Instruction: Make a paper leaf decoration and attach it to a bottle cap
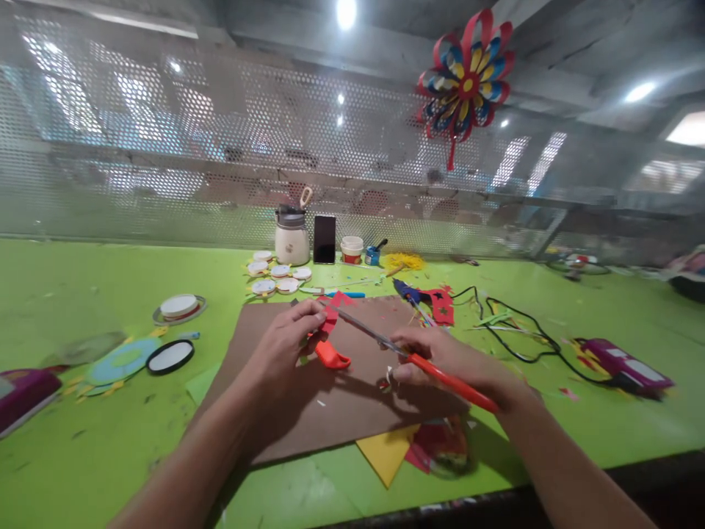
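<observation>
My left hand pinches a small piece of red paper between thumb and fingers. In my right hand is a pair of scissors with orange-red handles. Their blades point left and reach up to the red paper; whether they touch it I cannot tell. Below the paper, an orange curved piece shows by my left fingers, just over a brown cardboard sheet. Some white scraps lie on the cardboard near my right hand.
Behind the cardboard are a blue-handled tool, a glue gun, red star-cut paper, a white jar and a phone. A black cord lies right. Round discs lie left; yellow paper lies in front.
</observation>
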`<state>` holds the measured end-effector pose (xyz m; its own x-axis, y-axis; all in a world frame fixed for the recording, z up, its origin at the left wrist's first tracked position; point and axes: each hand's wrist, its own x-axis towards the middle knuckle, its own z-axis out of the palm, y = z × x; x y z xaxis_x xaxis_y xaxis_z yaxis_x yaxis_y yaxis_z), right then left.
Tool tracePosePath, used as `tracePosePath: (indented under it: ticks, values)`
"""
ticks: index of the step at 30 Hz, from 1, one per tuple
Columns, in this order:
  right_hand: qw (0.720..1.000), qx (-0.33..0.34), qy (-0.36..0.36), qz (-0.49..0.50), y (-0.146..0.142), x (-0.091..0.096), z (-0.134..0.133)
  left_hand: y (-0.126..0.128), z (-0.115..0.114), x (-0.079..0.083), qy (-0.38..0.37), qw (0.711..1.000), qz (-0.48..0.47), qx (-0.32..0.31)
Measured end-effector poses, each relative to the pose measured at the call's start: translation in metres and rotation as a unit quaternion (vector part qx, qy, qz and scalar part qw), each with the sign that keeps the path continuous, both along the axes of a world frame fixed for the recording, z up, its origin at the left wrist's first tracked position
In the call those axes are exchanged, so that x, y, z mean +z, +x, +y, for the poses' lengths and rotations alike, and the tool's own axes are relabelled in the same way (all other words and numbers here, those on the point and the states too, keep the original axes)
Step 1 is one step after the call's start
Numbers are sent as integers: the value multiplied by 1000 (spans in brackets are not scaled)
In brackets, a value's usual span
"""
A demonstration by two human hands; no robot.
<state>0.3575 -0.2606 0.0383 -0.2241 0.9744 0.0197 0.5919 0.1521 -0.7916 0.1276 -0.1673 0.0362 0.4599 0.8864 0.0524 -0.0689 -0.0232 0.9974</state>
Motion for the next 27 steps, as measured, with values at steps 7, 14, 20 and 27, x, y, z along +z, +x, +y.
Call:
tracePosePath:
  ticks: [7,14,20,27]
  values:
    - [999,31,-9,42,-1,2,-2,-1,2,-3,-5,999,11,-32]
    - [999,10,-10,33,3,-1,-1,-1,5,-3,7,999,23,-41]
    - [999,26,-15,41,2,1,-2,-2,5,-3,28,998,24,-48]
    - [998,57,2,-2,5,5,-2,-3,5,-3,36,998,22,-55]
